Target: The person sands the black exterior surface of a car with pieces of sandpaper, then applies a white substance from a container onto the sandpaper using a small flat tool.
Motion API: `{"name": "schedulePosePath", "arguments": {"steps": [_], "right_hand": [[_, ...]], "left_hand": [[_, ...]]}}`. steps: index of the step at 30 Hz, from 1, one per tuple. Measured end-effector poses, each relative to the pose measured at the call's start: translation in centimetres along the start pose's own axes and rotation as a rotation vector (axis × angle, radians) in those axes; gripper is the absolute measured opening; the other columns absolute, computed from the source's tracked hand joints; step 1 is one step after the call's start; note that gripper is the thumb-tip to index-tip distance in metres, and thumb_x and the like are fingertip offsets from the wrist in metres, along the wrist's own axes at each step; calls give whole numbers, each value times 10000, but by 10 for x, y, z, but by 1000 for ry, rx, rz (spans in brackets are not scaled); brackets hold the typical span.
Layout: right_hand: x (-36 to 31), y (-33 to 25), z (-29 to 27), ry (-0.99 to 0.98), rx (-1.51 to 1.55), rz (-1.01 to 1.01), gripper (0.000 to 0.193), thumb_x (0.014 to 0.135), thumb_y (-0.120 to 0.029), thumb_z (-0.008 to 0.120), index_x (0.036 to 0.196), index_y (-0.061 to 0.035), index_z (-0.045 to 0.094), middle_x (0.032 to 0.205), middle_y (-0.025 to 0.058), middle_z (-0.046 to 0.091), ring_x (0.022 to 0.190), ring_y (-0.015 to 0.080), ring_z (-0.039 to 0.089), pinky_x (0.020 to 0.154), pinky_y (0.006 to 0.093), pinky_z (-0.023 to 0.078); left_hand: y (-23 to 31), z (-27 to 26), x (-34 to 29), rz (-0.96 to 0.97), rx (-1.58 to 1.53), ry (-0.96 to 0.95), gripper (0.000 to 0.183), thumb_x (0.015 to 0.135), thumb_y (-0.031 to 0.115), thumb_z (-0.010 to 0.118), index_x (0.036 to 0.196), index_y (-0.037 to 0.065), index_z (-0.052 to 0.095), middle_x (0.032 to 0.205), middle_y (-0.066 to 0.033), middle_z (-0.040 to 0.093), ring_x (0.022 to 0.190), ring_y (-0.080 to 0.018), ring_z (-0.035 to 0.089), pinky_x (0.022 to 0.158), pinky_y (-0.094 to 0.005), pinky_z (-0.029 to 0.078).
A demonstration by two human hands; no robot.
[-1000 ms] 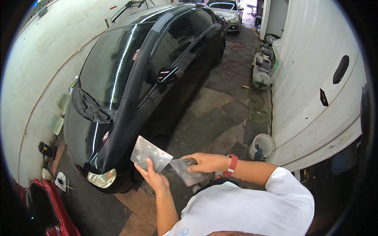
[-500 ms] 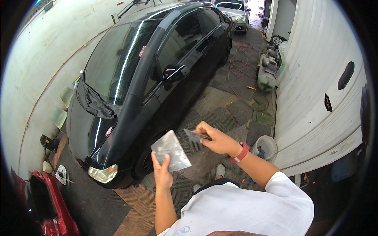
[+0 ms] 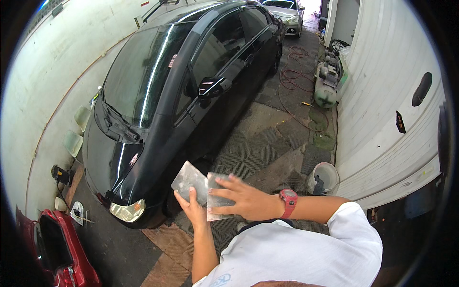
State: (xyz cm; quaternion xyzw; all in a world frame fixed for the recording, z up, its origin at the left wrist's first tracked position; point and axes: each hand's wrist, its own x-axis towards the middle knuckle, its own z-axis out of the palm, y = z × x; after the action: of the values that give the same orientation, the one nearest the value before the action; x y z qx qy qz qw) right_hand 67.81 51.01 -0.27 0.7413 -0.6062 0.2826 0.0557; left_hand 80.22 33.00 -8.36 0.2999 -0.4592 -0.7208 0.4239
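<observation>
My left hand [image 3: 193, 209] grips a flat, smudged grey plate [image 3: 189, 178] by its lower part, with the thumb across its face. Against that plate's right edge lies a second thin grey rectangular plate [image 3: 214, 215], tilted to show its face. My right hand [image 3: 253, 198] holds this one, the fingers laid apart over its surface; the thumb's grip underneath is hidden. A red watch [image 3: 289, 201] sits on my right wrist. Both plates are in front of me, beside the front wheel area of a black car [image 3: 179, 131].
The car fills the left side. Patterned mats [image 3: 260, 138] cover the floor. To the right stand a white bucket [image 3: 325, 177], an air compressor [image 3: 326, 86] and a red hose [image 3: 291, 79] along a white wall. A red car part [image 3: 57, 244] lies lower left.
My right hand has moved down and left, bringing its plate against the left one and turning its face into view. The left hand's plate has tilted and shifted slightly left.
</observation>
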Motion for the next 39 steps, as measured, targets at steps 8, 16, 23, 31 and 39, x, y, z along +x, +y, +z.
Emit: {"name": "schedulePosePath", "arguments": {"steps": [8, 16, 23, 31, 39], "right_hand": [[-8, 61, 13, -136, -344, 314, 579, 938, -63, 639, 1496, -198, 565, 1573, 273, 438, 1447, 562, 451, 1144, 611, 457], [19, 25, -11, -60, -223, 242, 533, 913, -44, 646, 1424, -196, 632, 1525, 173, 513, 1478, 526, 418, 1128, 763, 366], [-15, 50, 20, -252, -290, 406, 612, 905, 32, 598, 1478, -182, 581, 1510, 200, 519, 1382, 481, 549, 1078, 552, 529], [15, 43, 4, 2, -283, 278, 520, 896, -27, 641, 1382, -211, 673, 1517, 130, 544, 1470, 440, 447, 1181, 780, 249], [1, 20, -9, -242, -228, 191, 552, 867, -4, 686, 1365, -243, 680, 1535, 107, 524, 1518, 458, 403, 1218, 792, 186]], "left_hand": [[1, 9, -2, -62, -134, -102, 665, 1035, 113, 673, 1619, 65, 359, 1521, -130, 539, 1372, -271, 565, 1149, -444, 470], [2, 16, 1, 44, -76, -57, 576, 1051, 136, 673, 1560, 46, 418, 1422, -112, 582, 1273, -206, 588, 1098, -381, 480], [19, 29, -7, -84, -286, -22, 564, 1035, 93, 678, 1544, 73, 437, 1375, -93, 611, 1244, -192, 617, 1052, -367, 523], [13, 22, -13, 4, 118, -207, 591, 1040, 118, 698, 1560, 26, 432, 1390, -99, 605, 1247, -176, 592, 1083, -329, 480], [-1, 8, -4, 127, -97, 112, 510, 1066, 121, 656, 1522, 41, 440, 1381, -101, 593, 1248, -194, 589, 1092, -358, 479]]}}
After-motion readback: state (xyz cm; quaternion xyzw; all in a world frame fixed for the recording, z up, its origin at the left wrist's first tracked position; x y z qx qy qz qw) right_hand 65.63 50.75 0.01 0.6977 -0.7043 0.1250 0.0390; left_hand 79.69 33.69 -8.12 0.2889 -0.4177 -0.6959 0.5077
